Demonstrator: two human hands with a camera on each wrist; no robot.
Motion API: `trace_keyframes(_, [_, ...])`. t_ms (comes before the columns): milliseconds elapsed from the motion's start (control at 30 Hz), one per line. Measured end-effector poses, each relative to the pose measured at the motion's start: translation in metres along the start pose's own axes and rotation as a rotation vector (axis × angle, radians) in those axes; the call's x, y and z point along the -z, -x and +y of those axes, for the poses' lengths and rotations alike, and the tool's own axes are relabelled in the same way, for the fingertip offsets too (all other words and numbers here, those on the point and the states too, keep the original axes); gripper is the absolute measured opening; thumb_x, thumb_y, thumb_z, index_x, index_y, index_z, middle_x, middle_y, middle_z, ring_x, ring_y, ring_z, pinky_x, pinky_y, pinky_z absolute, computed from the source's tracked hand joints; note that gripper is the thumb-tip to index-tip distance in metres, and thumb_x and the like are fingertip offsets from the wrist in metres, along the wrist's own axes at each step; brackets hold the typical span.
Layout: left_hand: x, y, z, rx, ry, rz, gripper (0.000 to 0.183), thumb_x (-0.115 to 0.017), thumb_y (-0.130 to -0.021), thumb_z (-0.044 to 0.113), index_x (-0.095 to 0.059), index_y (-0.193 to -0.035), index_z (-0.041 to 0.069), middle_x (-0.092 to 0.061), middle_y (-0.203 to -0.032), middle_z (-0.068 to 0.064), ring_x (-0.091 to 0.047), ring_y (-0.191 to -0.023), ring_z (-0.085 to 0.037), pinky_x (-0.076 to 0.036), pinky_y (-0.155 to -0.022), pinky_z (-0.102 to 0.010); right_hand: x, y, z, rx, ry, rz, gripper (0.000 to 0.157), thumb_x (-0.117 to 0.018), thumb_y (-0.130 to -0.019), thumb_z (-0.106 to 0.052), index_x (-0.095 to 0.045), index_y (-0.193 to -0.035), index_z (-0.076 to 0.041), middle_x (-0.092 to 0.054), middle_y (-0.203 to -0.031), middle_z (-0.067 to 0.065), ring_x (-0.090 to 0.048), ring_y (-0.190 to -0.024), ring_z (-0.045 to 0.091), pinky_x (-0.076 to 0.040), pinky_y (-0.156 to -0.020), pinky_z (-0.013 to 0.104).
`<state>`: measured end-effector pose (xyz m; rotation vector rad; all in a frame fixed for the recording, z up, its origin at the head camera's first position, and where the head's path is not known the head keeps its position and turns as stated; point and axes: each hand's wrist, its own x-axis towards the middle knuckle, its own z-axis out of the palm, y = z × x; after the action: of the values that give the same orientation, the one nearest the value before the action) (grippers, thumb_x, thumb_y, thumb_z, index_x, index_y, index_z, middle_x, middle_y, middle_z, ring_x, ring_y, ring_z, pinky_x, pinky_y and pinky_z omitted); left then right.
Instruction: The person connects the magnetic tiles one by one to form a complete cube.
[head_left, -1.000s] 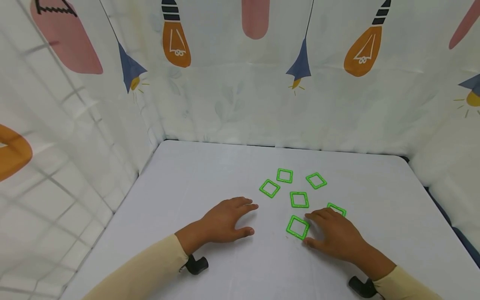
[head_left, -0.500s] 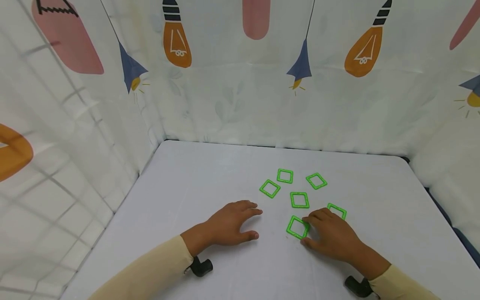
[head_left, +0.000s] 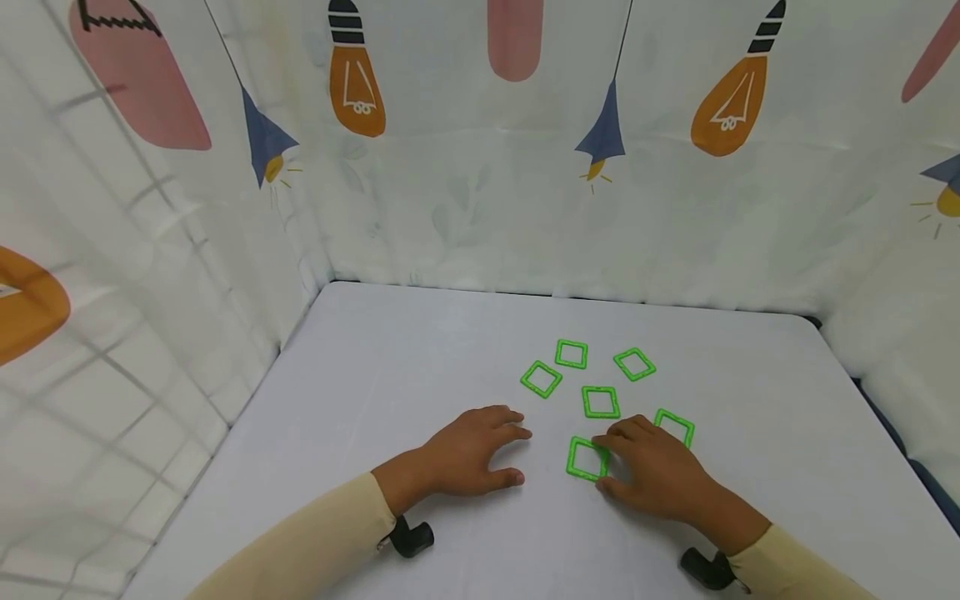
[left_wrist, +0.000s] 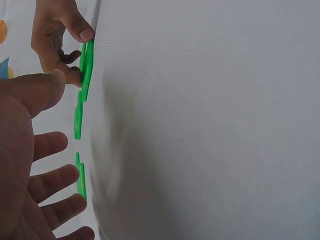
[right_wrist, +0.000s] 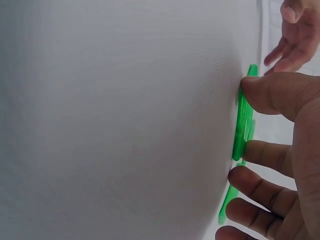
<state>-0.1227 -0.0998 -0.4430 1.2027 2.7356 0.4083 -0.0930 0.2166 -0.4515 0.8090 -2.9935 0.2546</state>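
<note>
In the head view my right hand (head_left: 660,468) grips the nearest green square frame (head_left: 572,457) by its right side, thumb and index finger at its edges. This frame lies flat or almost flat on the white table; its right edge is partly hidden. In the right wrist view the thumb touches one end of the green frame (right_wrist: 243,122) and the index finger the other. To the left, my left hand (head_left: 471,454) hovers over the table with fingers spread, holding nothing and apart from the frames.
Several more green square frames lie loose beyond the hands, among them a middle one (head_left: 602,415), a tilted one (head_left: 624,370) and one beside the right hand's knuckles (head_left: 676,417). The white table (head_left: 420,350) ends at a patterned cloth wall (head_left: 480,208).
My right hand has closed on the nearest green frame and shifted left, sliding and turning it slightly. My left hand has drifted a little right and nearer. The other frames lie as before.
</note>
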Motion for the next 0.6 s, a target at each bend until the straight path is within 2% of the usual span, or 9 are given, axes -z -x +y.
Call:
trace_keyframes(267, [-0.002, -0.004, 0.003, 0.010, -0.018, -0.019, 0.053, -0.067, -0.096, 0.052, -0.061, -0.141, 0.023, -0.050, -0.151, -0.001, -0.041, -0.144, -0.023, -0.035, -0.116, -0.042, -0.002, -0.007, -0.006, 0.038, 0.004, -0.016, 0.053, -0.084, -0.080, -0.046, -0.073, -0.125, -0.021, -0.064, -0.118, -0.003, -0.056, -0.113, 0.019, -0.053, -0.093, 0.042])
trace_keyframes(600, [-0.006, -0.011, 0.004, -0.005, -0.035, -0.009, 0.052, -0.067, -0.096, 0.051, -0.063, -0.139, 0.022, -0.051, -0.150, -0.002, -0.042, -0.143, -0.023, -0.036, -0.116, -0.041, -0.001, -0.014, -0.015, 0.055, -0.009, -0.028, 0.053, -0.084, -0.080, -0.048, -0.073, -0.126, -0.024, -0.063, -0.118, -0.004, -0.055, -0.116, 0.018, -0.053, -0.093, 0.042])
